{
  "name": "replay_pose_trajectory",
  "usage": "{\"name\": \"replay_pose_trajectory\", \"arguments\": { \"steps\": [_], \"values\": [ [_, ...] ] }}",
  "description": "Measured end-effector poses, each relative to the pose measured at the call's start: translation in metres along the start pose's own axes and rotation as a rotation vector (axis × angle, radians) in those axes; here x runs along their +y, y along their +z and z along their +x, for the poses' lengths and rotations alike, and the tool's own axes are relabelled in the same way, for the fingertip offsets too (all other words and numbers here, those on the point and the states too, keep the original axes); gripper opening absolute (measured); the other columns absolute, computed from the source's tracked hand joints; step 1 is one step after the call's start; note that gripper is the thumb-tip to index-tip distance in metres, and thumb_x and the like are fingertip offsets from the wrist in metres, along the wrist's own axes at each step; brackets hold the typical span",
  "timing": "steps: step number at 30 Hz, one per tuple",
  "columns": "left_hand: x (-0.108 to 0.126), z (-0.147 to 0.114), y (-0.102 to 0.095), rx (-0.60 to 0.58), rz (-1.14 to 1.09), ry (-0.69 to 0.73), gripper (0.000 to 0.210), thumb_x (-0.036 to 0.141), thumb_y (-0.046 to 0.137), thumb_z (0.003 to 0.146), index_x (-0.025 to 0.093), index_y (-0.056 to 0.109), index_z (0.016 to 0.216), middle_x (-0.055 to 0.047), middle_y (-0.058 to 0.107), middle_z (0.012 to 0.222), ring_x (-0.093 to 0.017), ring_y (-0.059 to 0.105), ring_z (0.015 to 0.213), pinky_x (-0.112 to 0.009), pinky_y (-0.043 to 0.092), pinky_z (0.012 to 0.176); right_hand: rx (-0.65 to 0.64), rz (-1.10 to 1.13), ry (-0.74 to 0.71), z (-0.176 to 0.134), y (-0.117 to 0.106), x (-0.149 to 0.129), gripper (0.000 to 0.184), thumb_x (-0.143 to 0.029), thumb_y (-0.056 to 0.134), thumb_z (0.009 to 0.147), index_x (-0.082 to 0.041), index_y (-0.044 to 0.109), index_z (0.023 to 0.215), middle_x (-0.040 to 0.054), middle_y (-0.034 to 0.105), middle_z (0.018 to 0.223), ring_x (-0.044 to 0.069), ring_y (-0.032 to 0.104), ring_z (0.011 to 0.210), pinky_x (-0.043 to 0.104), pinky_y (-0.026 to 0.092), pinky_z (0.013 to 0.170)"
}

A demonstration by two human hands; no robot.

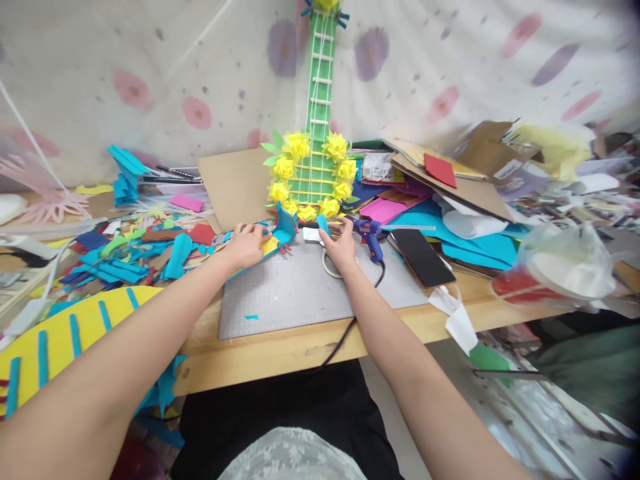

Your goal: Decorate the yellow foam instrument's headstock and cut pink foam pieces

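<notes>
Fingers of left hand (246, 245) clamp blue-yellow foam piece (281, 233); right hand (340, 248) pinches small blue scrap (323, 225).

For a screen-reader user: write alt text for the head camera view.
Two bare arms reach over a grey cutting mat; the left hand rests on a blue and yellow foam piece, and the right hand pinches a small blue scrap. Behind stand a green craft guitar ringed with yellow flowers, a blue glue gun and heaps of foam offcuts.

One head-worn camera looks forward and down, close over the cluttered worktable (300, 347).
</notes>
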State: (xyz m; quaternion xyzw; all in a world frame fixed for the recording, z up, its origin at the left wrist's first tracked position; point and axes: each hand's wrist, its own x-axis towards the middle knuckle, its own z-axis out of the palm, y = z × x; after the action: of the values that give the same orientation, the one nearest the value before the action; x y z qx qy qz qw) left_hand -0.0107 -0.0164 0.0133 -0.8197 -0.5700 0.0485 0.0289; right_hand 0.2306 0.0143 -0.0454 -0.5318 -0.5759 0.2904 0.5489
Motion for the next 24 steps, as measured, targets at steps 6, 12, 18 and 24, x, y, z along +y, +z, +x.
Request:
{"name": "replay_pose_trajectory", "arguments": {
  "steps": [6, 12, 18, 24],
  "values": [
    [0.001, 0.001, 0.0, 0.003, -0.048, -0.037, 0.058, 0.018, 0.038, 0.073, 0.022, 0.053, 0.129, -0.009, 0.045, 0.135, -0.03, 0.042, 0.119, -0.044, 0.023, 0.104, 0.006, -0.004, -0.001, -0.001, -0.002, 0.0, 0.058, -0.045, 0.063, 0.069, -0.021, 0.037, 0.114, 0.0123, 0.063, 0.107, 0.023, 0.062, 0.098, 0.04, 0.049, 0.084],
    [0.0, -0.004, 0.001, 0.094, -0.046, -0.017, 0.063, 0.017, 0.038, 0.072, 0.019, 0.044, 0.135, -0.009, 0.031, 0.148, -0.031, 0.04, 0.122, -0.045, 0.021, 0.104, -0.002, -0.014, -0.002, -0.001, -0.002, 0.0, 0.057, -0.046, 0.063, 0.07, -0.022, 0.037, 0.115, 0.0121, 0.063, 0.107, 0.022, 0.063, 0.097, 0.04, 0.05, 0.082],
    [0.003, -0.011, 0.001, 0.113, -0.073, -0.052, 0.068, 0.018, 0.041, 0.073, 0.014, 0.031, 0.14, -0.014, 0.038, 0.143, -0.029, 0.039, 0.124, -0.043, 0.021, 0.104, -0.014, -0.006, 0.009, -0.001, -0.002, 0.0, 0.057, -0.045, 0.064, 0.068, -0.022, 0.037, 0.113, 0.0116, 0.063, 0.107, 0.023, 0.063, 0.097, 0.041, 0.049, 0.084],
    [0.009, -0.015, -0.001, 0.209, -0.182, -0.1, 0.067, 0.014, 0.043, 0.07, 0.015, 0.032, 0.136, -0.013, 0.055, 0.128, -0.028, 0.043, 0.121, -0.042, 0.026, 0.102, -0.019, 0.012, 0.013, -0.001, -0.002, -0.001, 0.057, -0.045, 0.063, 0.068, -0.021, 0.037, 0.113, 0.0126, 0.063, 0.107, 0.023, 0.063, 0.095, 0.04, 0.049, 0.084]
  ]
}}
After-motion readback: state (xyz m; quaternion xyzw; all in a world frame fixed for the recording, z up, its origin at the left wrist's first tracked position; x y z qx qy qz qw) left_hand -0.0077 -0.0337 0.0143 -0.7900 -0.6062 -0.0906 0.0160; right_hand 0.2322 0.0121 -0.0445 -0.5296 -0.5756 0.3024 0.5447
